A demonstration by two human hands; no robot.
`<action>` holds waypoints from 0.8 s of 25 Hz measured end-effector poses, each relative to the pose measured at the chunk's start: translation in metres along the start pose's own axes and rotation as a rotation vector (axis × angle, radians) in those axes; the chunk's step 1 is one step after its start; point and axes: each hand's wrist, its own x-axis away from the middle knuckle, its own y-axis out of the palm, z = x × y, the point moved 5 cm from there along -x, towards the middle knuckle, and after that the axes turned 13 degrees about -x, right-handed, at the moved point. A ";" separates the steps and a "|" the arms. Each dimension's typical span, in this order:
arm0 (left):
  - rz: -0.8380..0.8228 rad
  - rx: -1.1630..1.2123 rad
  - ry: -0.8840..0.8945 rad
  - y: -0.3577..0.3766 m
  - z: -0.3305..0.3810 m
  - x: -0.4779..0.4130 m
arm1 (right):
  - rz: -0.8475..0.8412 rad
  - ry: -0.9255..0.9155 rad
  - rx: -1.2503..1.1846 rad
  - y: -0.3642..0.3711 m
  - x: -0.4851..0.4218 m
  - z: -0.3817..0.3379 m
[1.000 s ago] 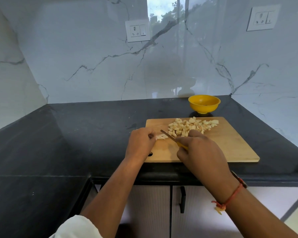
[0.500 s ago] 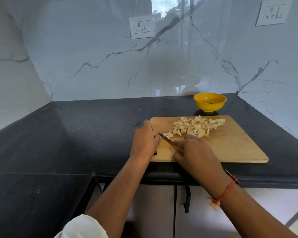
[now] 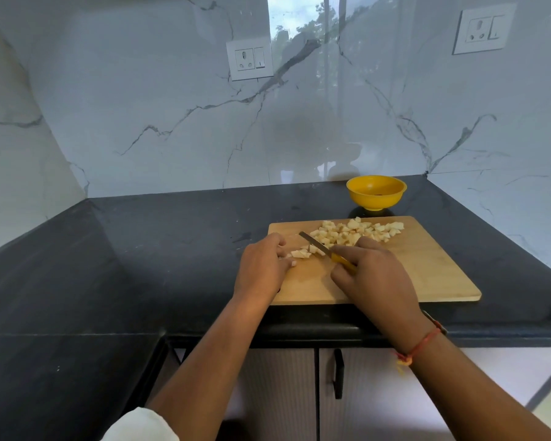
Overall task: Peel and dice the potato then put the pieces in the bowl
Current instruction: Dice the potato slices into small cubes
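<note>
My left hand pins the uncut bit of potato to the cutting board with curled fingertips, while my right hand grips the knife, blade angled across that piece — so the next cut falls between my hands, nearer the left. The bit seems to lie left to right, though my fingers hide its end; the diced pile sits just beyond my right hand, the bowl past the board's far edge.
</note>
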 end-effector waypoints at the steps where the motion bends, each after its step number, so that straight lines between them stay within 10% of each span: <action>1: -0.004 0.008 0.005 -0.001 0.002 0.000 | 0.016 0.019 -0.025 0.004 -0.003 0.006; 20: 0.024 0.002 0.119 0.026 0.049 -0.031 | 0.187 0.151 -0.142 0.004 0.002 0.030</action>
